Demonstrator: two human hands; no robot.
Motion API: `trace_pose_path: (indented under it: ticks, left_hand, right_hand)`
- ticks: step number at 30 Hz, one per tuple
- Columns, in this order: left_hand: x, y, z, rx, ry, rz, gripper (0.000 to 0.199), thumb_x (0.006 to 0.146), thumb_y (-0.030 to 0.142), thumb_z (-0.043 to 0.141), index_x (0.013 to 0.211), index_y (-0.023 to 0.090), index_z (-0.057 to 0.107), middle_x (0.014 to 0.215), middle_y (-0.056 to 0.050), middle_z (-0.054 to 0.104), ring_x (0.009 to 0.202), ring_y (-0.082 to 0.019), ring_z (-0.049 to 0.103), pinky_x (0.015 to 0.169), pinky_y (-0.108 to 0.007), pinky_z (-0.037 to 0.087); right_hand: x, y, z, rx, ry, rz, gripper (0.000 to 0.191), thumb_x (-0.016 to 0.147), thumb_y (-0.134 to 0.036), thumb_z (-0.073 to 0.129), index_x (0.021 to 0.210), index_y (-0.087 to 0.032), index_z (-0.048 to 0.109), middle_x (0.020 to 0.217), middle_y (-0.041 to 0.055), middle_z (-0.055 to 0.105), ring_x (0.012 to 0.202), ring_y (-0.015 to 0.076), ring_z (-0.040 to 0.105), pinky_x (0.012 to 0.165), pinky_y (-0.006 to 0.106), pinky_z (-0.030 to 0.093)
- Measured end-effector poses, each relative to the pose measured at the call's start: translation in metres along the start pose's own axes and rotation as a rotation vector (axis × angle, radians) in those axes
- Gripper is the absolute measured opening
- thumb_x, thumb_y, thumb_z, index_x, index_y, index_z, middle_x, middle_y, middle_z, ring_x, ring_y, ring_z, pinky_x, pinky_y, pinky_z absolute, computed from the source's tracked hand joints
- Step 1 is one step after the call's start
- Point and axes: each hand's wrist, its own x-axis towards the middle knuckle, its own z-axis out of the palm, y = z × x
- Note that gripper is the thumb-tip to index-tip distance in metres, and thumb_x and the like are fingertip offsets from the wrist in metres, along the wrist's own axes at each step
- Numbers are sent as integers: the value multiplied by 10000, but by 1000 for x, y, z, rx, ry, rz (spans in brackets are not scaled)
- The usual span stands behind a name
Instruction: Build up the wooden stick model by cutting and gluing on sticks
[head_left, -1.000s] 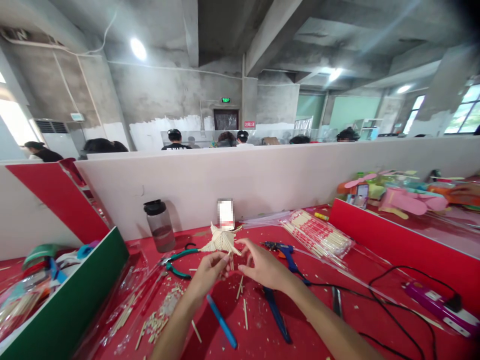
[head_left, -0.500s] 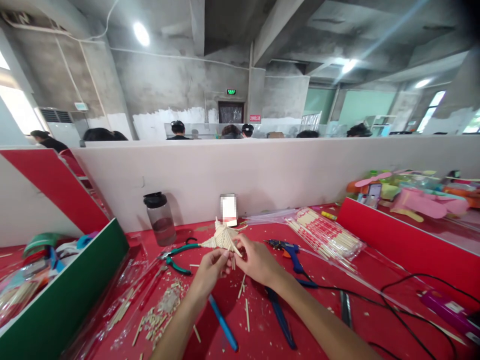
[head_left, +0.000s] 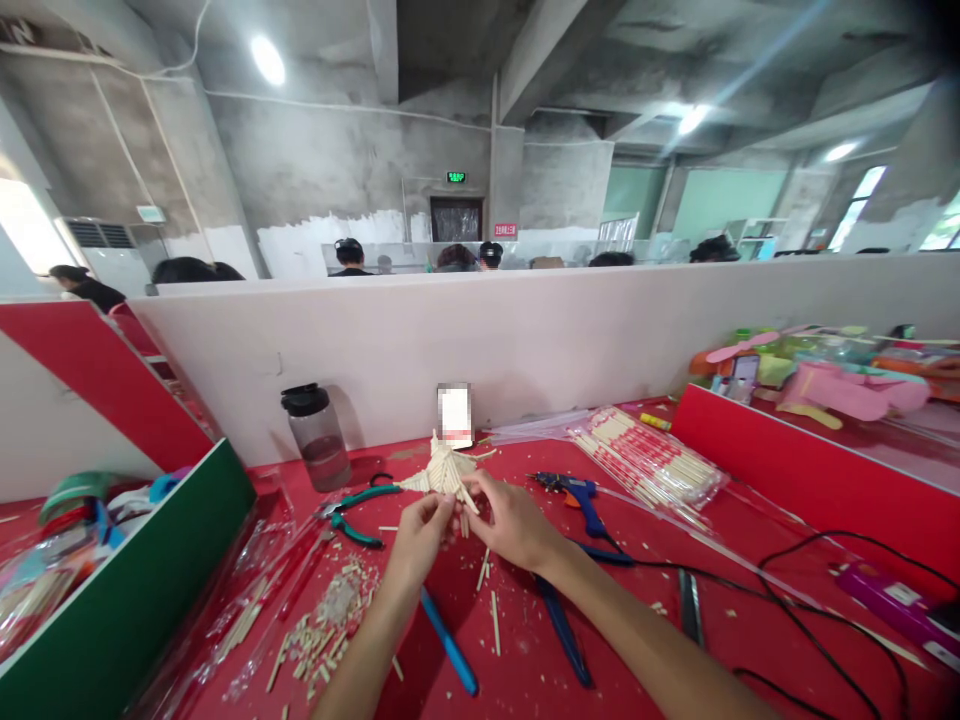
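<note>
A pale model built of thin wooden sticks [head_left: 444, 470], with pointed arms, is between my hands near the middle of the red table. My left hand [head_left: 421, 535] is closed at its near edge, thumb and forefinger pinched together; whatever small thing they may hold is hidden. Fingers of my right hand [head_left: 510, 515] close on the model's right arm. Left of the model lie green-handled pliers [head_left: 360, 512]. A blue pen-like stick [head_left: 448, 640] rests below my hands, and loose sticks [head_left: 495, 622] lie beside it.
A blue glue gun [head_left: 581, 495] lies to the right, its black cable [head_left: 720, 570] trailing rightward. Behind it are bagged sticks [head_left: 652, 460]. A water bottle [head_left: 316, 440] and a phone [head_left: 455, 415] stand by the white partition [head_left: 570, 350]. Cut stick bits [head_left: 322, 630] litter the left.
The whole view has shifted slightly. My left hand's fingers have drawn closer together by the model's near edge; my right hand keeps its hold with little change.
</note>
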Motion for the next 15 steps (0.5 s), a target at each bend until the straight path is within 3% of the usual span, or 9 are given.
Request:
trace_pose_path:
  ticks: [15]
  left_hand:
    - [-1, -3, 1, 24, 12, 42, 578, 656, 712, 696, 701, 137, 647, 521, 31, 555, 442, -80, 466, 445, -191, 328]
  right_hand:
    - [-2, 4, 1, -111, -16, -112, 417, 936, -206, 519, 1351, -249, 520, 1043, 73, 726, 919, 213, 674, 800, 299, 491]
